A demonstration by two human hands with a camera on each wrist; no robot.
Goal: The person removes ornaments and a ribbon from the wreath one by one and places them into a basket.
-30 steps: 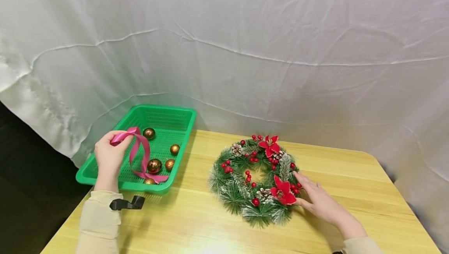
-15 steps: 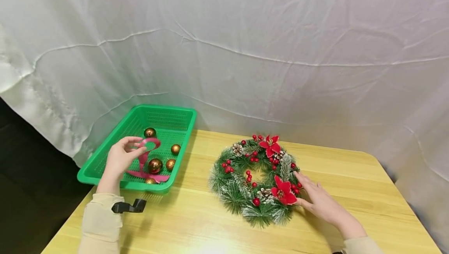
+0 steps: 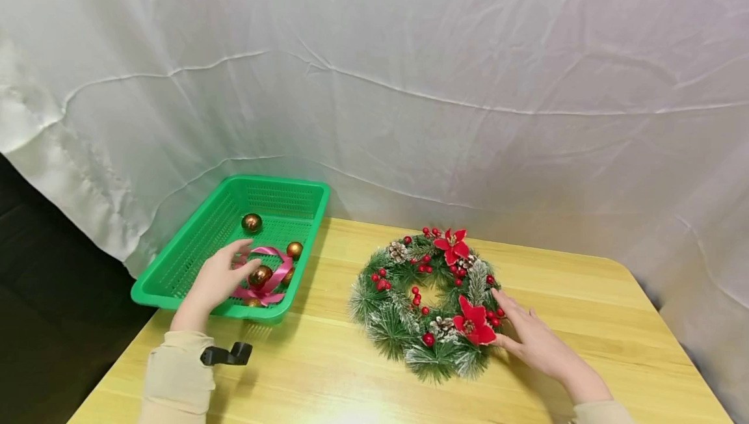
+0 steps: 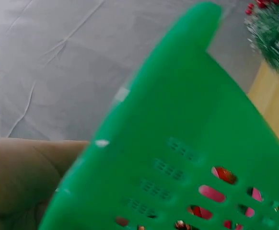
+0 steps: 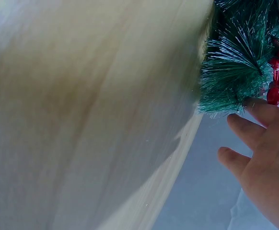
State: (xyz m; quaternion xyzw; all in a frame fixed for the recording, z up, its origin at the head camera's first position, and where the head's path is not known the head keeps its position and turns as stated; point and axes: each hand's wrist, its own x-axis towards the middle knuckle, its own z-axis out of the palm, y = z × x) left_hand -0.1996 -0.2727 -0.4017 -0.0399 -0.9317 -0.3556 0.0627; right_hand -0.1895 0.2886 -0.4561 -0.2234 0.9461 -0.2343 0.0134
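My left hand (image 3: 216,281) reaches over the near part of the green plastic basket (image 3: 175,261), thumb and fingers apart. Its fingertips are close to a large copper bauble (image 3: 260,276); whether they touch it cannot be told. A pink ribbon (image 3: 279,259) lies looped around that bauble in the basket. In the left wrist view, the basket wall (image 4: 178,110) hides most of the hand. On the right, my right hand (image 3: 535,341) rests against the edge of a green wreath (image 3: 392,330) with red flowers, berries and pine cones. Its fingers are spread in the right wrist view.
Other copper and gold baubles lie in the basket, one at the back (image 3: 251,222) and one by the right wall (image 3: 294,250). Both basket and wreath stand on a wooden table (image 3: 328,372). A pale grey cloth (image 3: 409,118) hangs behind.
My left hand has let go of the pink ribbon, which has dropped into the basket. The hand has moved right and down towards the large bauble. My right hand stays at the wreath.
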